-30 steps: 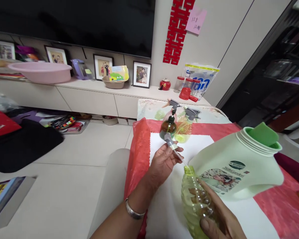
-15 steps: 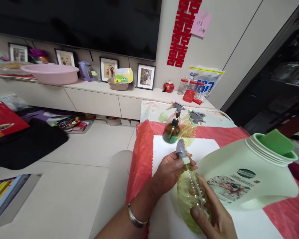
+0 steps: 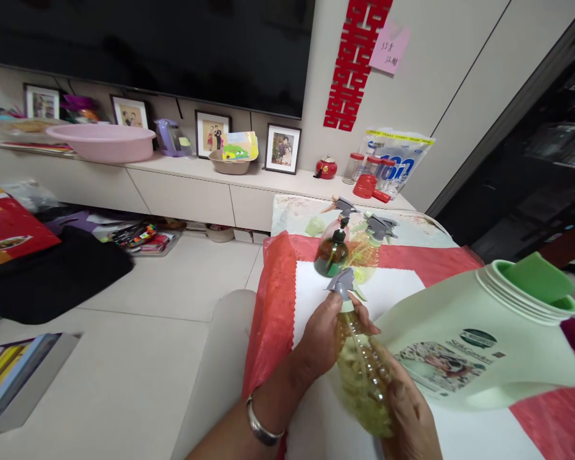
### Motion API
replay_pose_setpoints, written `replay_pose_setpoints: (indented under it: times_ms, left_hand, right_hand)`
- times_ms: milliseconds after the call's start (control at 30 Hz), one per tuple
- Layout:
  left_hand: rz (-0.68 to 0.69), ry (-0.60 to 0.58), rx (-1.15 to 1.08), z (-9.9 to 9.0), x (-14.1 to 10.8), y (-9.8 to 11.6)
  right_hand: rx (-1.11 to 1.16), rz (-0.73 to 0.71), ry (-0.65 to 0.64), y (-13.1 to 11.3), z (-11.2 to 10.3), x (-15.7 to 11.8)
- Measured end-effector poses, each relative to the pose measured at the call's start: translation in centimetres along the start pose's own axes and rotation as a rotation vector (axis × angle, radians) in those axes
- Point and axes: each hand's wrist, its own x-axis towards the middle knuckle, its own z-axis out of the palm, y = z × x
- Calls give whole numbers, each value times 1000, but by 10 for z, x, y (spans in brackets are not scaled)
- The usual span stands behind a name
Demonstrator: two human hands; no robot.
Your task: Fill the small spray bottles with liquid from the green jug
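A clear spray bottle [image 3: 361, 370] with yellowish liquid and a grey trigger head [image 3: 342, 282] is tilted between both hands. My left hand [image 3: 322, 335], with a silver bangle at the wrist, grips its neck just below the head. Around the lower right side of the bottle, my right hand [image 3: 409, 406] is wrapped. Close on the right stands a large pale green jug [image 3: 460, 345] with a green piece [image 3: 539, 278] in its open mouth. Behind the held bottle are a dark pump bottle [image 3: 333, 254] and another spray bottle [image 3: 365, 249].
A red cover [image 3: 273, 287] and a white sheet [image 3: 402, 281] lie on the table. The cabinet top [image 3: 172, 167] beyond holds a pink basin [image 3: 108, 142], framed photos and red-lidded jars. At the left, a box of books [image 3: 19, 377] is on the floor.
The trigger head has turned to point left, and the bottle has shifted slightly left. My right hand's fingers now wrap lower around the bottle. The view has moved slightly.
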Motion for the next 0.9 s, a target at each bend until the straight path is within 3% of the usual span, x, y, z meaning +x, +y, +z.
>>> replay_pose_setpoints:
  times_ms: [200, 333, 500, 567, 700, 767, 833, 900]
  left_hand:
    - [42, -3, 156, -1, 0, -4]
    - [55, 42, 186, 2, 1, -7]
    - [81, 190, 153, 4, 3, -7]
    - [94, 232, 146, 3, 4, -3]
    - [135, 280, 174, 3, 4, 3]
    - [154, 290, 208, 3, 3, 3]
    - [144, 294, 206, 4, 2, 2]
    - [107, 296, 151, 4, 2, 0]
  right_hand:
    - [72, -6, -306, 7, -13, 16]
    - [78, 19, -302, 13, -16, 18]
    - [31, -77, -279, 15, -1, 5]
    - [-117, -186, -199, 15, 2, -4]
    - [-770, -527, 26, 13, -5, -13]
    - [-993, -670, 86, 12, -10, -15]
    - [-1092, -728, 103, 11, -13, -17]
    - [-1089, -691, 104, 10, -15, -17]
